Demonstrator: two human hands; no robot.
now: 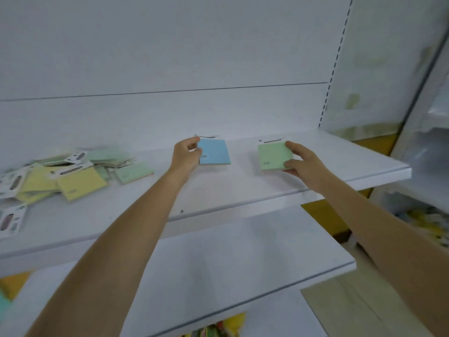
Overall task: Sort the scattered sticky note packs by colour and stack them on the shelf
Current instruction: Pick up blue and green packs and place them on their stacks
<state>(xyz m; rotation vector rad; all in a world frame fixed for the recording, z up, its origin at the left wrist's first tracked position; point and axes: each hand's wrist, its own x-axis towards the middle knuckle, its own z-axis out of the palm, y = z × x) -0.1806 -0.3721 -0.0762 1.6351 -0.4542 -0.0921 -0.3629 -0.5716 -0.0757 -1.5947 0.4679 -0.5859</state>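
A blue sticky note pack lies on the white upper shelf near its back. My left hand grips the pack's left edge with thumb and fingers. To the right lies a green pack; my right hand holds its right edge, thumb under the front corner. At the shelf's left end sits a loose pile of yellow packs and green packs, some overlapping, with white hang tabs showing.
The white back panel rises behind the shelf. A slotted upright marks its right end. A lower white shelf juts out below my arms. A cardboard box sits at the lower right. Blurred goods fill the neighbouring rack.
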